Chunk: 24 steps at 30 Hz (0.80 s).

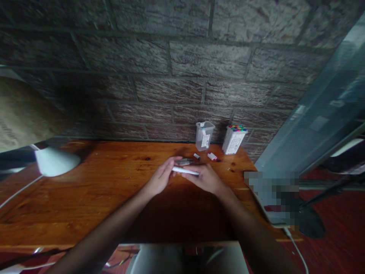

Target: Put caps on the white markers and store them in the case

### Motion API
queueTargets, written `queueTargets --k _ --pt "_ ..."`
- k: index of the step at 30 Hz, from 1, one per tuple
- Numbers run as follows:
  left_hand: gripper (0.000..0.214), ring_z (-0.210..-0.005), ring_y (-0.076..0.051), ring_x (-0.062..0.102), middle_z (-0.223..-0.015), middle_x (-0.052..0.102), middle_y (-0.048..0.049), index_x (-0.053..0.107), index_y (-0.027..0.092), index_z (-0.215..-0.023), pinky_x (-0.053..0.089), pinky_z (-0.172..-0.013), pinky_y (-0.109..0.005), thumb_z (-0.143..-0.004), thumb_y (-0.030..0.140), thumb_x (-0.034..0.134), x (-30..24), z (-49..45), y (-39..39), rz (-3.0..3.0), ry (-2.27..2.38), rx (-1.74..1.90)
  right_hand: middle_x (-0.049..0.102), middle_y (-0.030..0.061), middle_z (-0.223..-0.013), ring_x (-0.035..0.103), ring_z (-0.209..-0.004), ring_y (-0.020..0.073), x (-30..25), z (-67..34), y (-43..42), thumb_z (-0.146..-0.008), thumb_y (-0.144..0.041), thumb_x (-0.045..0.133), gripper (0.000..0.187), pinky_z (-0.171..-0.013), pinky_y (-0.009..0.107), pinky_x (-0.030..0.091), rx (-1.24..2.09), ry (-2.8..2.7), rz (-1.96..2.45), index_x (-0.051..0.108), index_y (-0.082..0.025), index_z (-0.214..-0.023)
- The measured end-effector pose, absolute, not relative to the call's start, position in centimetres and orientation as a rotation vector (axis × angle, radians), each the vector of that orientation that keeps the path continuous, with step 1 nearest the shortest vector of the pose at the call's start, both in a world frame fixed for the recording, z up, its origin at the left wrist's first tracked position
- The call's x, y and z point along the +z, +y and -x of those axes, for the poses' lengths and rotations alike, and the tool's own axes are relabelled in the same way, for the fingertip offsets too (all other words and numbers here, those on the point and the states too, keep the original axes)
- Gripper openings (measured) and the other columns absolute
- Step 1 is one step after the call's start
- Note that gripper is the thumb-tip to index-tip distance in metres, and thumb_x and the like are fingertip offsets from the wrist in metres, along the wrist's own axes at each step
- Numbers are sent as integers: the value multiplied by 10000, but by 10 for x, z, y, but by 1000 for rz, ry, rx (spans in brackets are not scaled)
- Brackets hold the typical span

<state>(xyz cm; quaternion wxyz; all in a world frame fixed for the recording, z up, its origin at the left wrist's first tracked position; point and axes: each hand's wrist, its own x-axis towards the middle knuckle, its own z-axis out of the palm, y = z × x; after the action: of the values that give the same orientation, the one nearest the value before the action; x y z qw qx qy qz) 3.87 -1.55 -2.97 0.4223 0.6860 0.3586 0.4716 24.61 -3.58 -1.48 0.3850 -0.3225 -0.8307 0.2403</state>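
Above the wooden desk, a white marker pen [186, 171] lies level between my two hands. My left hand [162, 177] closes its fingers around the marker's left end. The other end is gripped by my right hand [210, 178], with some of its fingers hidden behind the pen. Just beyond the hands are some whitish-grey pieces [184, 161], partly covered, whose kind I cannot make out. A small white piece with a dark end [196, 156] and white-and-pink pieces [212, 156], which look like marker caps, lie a little farther back.
A see-through plastic box [204, 137] stands against the brick wall. Beside it is a box full of colourful-ended markers [235, 140]. At the left of the wooden desk [114, 167] stands a lamp with a white base [57, 161]. A blurred-out flat item [275, 201] with a cable lies at the right edge.
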Motion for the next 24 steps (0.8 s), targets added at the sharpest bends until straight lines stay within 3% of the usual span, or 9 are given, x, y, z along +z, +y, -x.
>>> queueTargets --k 3,7,14,19,24 --pt "601 -776 -175 582 -917 667 -85 699 158 -909 447 -647 -264 -919 637 336 -20 -34 -5 -1433 904 1430 746 26 -1054 696 -851 167 -13 -243 -39 -904 -312 588 294 -781 251 500 590 -2094 899 687 -238 -1170" --pt "627 -655 -145 560 -723 627 -50 693 151 -861 428 -569 -241 -862 699 388 -9 -28 2 -1085 836 1591 753 19 -846 659 -684 139 -12 -236 -47 -910 -337 576 232 -650 222 457 582 -2203 954 725 -212 -1037" --pt "675 -532 -133 521 -605 586 -56 692 120 -776 384 -490 -251 -838 728 405 -8 -38 -8 -1024 626 1243 769 13 -901 701 -807 181 -12 -226 -56 -918 -469 547 284 -728 251 465 401 -2393 1013 718 -310 -1079" --pt "644 -484 -109 478 -566 561 -32 702 123 -804 375 -489 -239 -856 698 417 -6 -35 -10 -955 530 1231 755 53 -1040 707 -904 232 -12 -225 -55 -903 -526 541 392 -806 312 496 365 -2390 1021 700 -277 -1159" --pt "690 -497 -119 498 -584 571 -43 701 121 -789 396 -501 -252 -863 717 362 -4 -35 -15 -969 551 1149 747 36 -1073 712 -897 201 -9 -227 -59 -935 -421 528 350 -826 299 509 469 -2353 931 663 -284 -1228"
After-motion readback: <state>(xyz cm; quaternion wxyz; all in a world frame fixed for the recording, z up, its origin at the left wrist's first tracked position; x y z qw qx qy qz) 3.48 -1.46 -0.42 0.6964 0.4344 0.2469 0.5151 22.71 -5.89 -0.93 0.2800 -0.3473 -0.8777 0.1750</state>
